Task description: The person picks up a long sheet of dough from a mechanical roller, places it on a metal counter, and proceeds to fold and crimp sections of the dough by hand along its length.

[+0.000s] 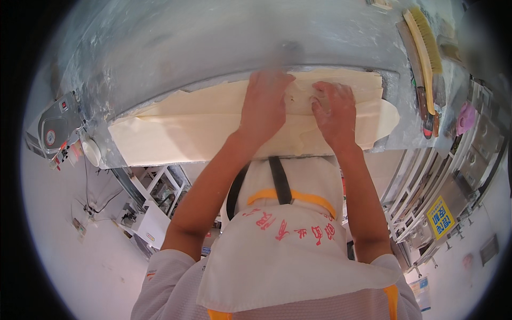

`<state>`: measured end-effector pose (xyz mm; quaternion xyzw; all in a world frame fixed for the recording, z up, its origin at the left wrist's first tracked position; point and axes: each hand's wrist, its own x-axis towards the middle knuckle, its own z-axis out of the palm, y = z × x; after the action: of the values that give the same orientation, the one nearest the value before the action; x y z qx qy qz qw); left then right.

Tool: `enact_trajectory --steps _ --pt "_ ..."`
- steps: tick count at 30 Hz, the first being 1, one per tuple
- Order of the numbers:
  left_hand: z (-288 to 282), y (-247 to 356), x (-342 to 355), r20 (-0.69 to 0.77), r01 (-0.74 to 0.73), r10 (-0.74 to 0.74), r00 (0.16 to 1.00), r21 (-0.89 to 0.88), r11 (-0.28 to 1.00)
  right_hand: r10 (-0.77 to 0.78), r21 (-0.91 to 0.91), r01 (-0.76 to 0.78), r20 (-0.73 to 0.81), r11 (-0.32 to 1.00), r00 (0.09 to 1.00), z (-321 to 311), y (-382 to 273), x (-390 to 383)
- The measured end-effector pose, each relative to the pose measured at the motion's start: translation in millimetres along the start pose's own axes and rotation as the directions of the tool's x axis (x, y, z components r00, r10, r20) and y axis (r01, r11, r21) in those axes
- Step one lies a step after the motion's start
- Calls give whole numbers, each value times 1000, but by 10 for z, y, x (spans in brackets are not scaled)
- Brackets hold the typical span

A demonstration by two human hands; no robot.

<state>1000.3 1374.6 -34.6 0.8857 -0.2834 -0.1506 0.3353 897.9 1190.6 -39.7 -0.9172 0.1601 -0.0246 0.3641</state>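
A long pale sheet of dough [176, 138] lies along the grey worktop [208, 48], with a lengthwise seam or fold across it. My left hand [264, 101] is on the sheet at its far edge, fingers curled onto the dough; a blurred smudge partly obscures their tips. To the right, my right hand [336, 109] is also on the dough, its fingers bent but apart, with wrinkled dough visible between the two hands. My white apron [282, 266] is below, under the near edge of the worktop.
A wooden-handled brush [420, 42] lies at the right with knives or scrapers [430, 122] and a pink item [465, 120]. A grey appliance [53, 125] and white dish [92, 149] sit at the left. Metal racks [416, 192] stand below the worktop.
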Motion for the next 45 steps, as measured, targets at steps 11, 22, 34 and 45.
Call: enact_trajectory --steps 11,22,34,45 --pt "-59 -135 151 131 -206 192 973 106 973 -86 -3 87 79 996 993 47 77 -94" --pt "-417 112 -186 357 -245 257 898 -80 966 -278 152 243 283 958 918 -254 252 -316" --pt "-363 219 -358 356 0 96 929 -261 965 -225 -187 249 140 950 964 -300 387 334" --pt "-89 -12 226 103 -74 70 992 35 997 -408 -72 411 56 909 911 -378 493 279"
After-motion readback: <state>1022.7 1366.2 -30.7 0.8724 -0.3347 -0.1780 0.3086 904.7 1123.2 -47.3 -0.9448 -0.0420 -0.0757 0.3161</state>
